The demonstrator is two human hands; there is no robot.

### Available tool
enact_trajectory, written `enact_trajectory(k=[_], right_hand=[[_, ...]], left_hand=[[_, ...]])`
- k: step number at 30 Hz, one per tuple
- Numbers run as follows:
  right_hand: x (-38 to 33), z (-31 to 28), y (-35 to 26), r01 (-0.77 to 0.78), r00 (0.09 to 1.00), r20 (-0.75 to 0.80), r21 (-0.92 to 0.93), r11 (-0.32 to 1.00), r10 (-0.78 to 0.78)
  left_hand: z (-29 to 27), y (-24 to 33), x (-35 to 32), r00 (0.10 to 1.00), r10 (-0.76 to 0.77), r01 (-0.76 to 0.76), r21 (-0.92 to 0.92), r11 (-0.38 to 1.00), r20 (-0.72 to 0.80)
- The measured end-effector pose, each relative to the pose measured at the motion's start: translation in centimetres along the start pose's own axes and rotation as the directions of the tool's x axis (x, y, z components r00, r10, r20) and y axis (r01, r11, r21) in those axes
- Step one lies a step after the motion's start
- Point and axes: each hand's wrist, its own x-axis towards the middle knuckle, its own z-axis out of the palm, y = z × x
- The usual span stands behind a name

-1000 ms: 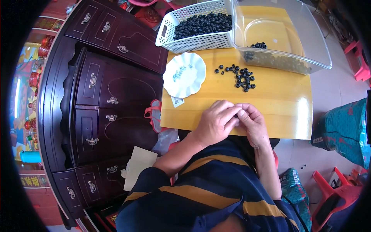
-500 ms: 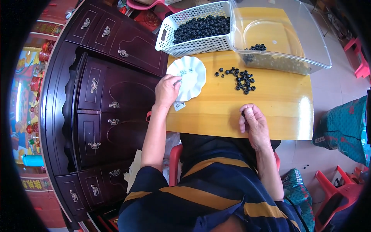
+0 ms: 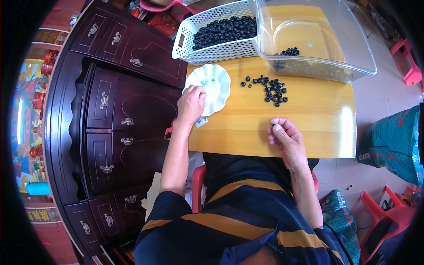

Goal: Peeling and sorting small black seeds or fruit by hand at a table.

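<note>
My left hand (image 3: 191, 105) rests on the near left edge of a white scalloped plate (image 3: 214, 81) on the yellow table (image 3: 309, 119), fingers curled over its rim. My right hand (image 3: 285, 134) lies near the table's front edge with fingers closed, pinching a small black bead between thumb and fingertips. A loose cluster of black ring beads (image 3: 271, 88) lies on the table beyond the right hand, to the right of the plate.
A white perforated basket (image 3: 190, 46) full of black beads stands at the back. Beside it is a clear plastic tub (image 3: 353, 62) holding a few beads. A dark wooden cabinet (image 3: 115, 101) flanks the left; red stools and a green bag lie right.
A second ago both hands were together at the table's front edge. My left hand has since reached out to the plate and stays there; the right hand stays near the front edge.
</note>
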Motion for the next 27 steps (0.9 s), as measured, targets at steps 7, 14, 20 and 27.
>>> enact_trajectory(k=[7,14,20,27], right_hand=[[0.1,-0.2,0.1,0.018,1.0,0.001,-0.011,1.0,-0.018],[0.0,-0.2,0.0,0.026,1.0,-0.013,0.01,1.0,-0.026],[-0.1,-0.2,0.3,0.018,1.0,-0.007,-0.002,1.0,-0.018],[-0.3,0.7,-0.2,0.002,1.0,-0.006,-0.032,0.999,-0.003]], left_hand=[[-0.1,2.1,-0.2,0.986,-0.165,0.134,-0.529,0.838,-0.012],[-0.1,2.8,-0.4,0.963,-0.262,0.223,-0.728,0.649,0.062],[-1.3,6.9,-1.1,0.969,-0.118,0.243,-0.931,0.271,0.219],[-1.6,13.9,-2.0,0.974,0.211,-0.066,-0.791,0.608,0.081]])
